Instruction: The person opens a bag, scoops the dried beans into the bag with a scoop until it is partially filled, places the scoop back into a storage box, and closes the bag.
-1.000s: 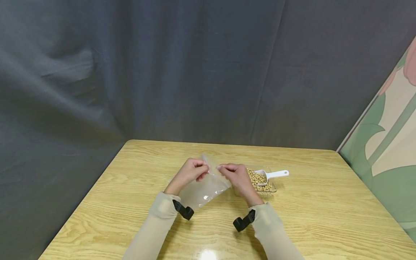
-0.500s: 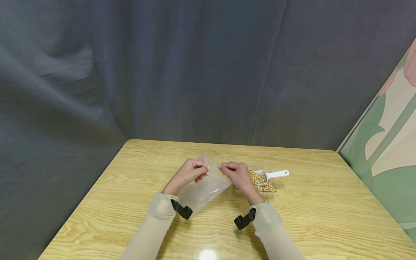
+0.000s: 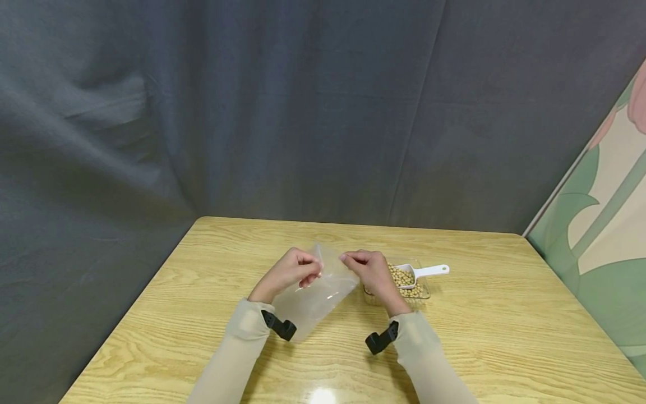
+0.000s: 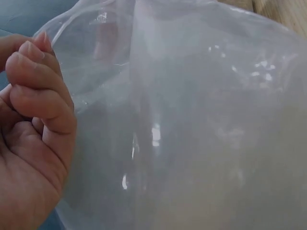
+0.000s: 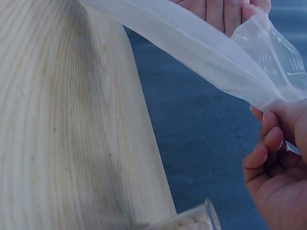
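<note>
A clear plastic bag [image 3: 312,307] hangs between both hands, slanting down toward the near left. My left hand [image 3: 290,272] pinches its mouth edge between thumb and fingers. On the other side, my right hand [image 3: 372,274] pinches the opposite part of the mouth. The left wrist view shows the bag's broad, shiny film [image 4: 206,129] beside the curled left fingers [image 4: 41,105]. From the right wrist, the bag's whitish side [image 5: 192,45] stretches from the right fingertips [image 5: 273,139] past the left hand. The bag's mouth is spread somewhat; I see nothing inside it.
Just right of my right hand stands a clear container [image 3: 423,297] of yellowish beans [image 3: 402,276], partly hidden by that hand. A white scoop [image 3: 429,271] rests in the beans, handle pointing right. All are on the wooden table [image 3: 504,314], before a dark curtain [image 3: 323,112].
My left hand has shifted slightly left and toward me, and the gap between the hands has widened a little. The bag's lower end has moved nearer. Container and scoop are unchanged.
</note>
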Motion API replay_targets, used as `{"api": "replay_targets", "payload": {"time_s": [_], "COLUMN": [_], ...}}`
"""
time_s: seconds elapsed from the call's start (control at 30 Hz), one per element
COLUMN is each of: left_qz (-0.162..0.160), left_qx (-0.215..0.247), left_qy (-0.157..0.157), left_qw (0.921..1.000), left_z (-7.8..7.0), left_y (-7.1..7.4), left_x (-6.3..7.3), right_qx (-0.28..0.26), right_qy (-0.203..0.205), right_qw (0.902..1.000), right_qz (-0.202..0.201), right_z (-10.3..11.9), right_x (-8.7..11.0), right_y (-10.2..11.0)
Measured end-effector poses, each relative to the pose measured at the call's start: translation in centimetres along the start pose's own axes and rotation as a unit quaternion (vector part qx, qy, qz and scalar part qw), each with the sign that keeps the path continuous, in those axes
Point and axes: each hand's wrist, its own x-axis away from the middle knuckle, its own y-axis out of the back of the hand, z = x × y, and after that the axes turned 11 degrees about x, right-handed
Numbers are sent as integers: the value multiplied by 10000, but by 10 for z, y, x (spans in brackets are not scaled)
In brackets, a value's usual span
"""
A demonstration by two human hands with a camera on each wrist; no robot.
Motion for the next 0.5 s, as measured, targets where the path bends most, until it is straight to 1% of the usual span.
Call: {"api": "replay_targets", "payload": {"time_s": [0.23,0.37,0.5], "left_qz": [173,138,183], "left_qx": [104,-63,-306], "left_qy": [-65,2,-1], "left_qw": [9998,9999,9994], "left_z": [-1,0,0], "left_y": [2,4,7], "left_x": [2,2,2], "right_qx": [12,-43,-85], "right_qy": [-80,-96,-28], "right_qw": [10000,9999,9999], "right_qz": [-1,45,68], "right_z": [-1,-2,-2], "right_x": [-1,-1,0], "right_y": [4,6,6]}}
